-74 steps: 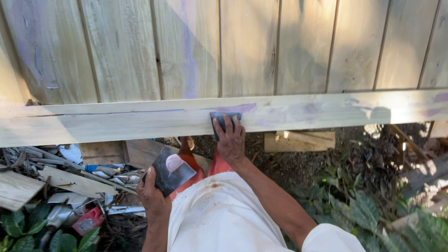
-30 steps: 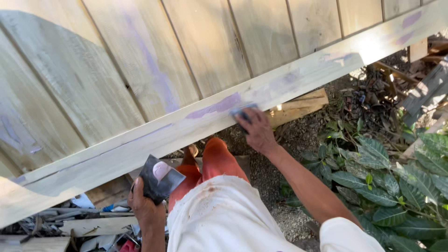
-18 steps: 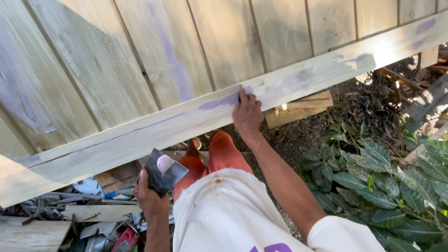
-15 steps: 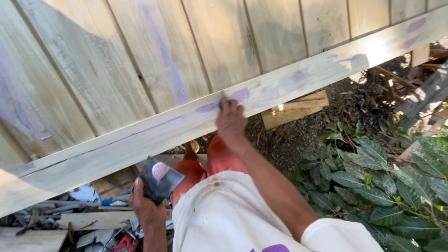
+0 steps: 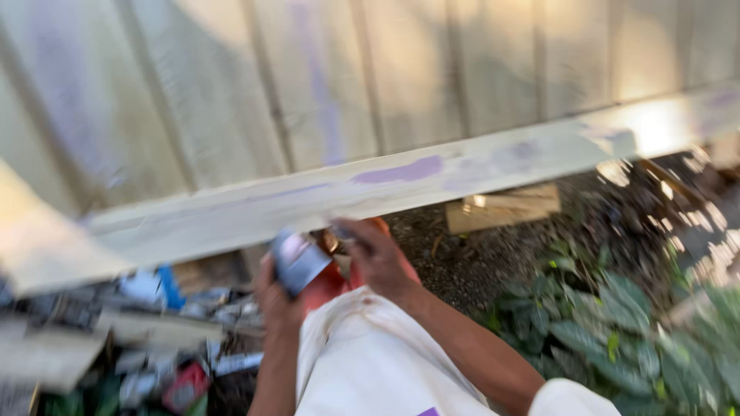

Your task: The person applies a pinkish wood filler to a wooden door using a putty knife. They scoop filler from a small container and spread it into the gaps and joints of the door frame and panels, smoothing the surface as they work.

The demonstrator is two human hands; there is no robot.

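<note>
Low against the fence, both hands meet below the pale rail [image 5: 432,181]. Left hand [image 5: 279,296] grips a small dark container [image 5: 297,262] with pale purple filler showing, tilted toward the body. Right hand [image 5: 378,258] closed narrow on a small dark tool [image 5: 343,231], hard to make out in the blur, at 3 o'clock of the container and just beside it. Purple patch [image 5: 401,169] sits on the rail at 12 o'clock of the hands. Leafy plant [image 5: 617,331] at 4 o'clock, scrap clutter [image 5: 139,339] at 8 o'clock. Judgement: load a modest amount, hold the container steady, spread thin along the grain.
</note>
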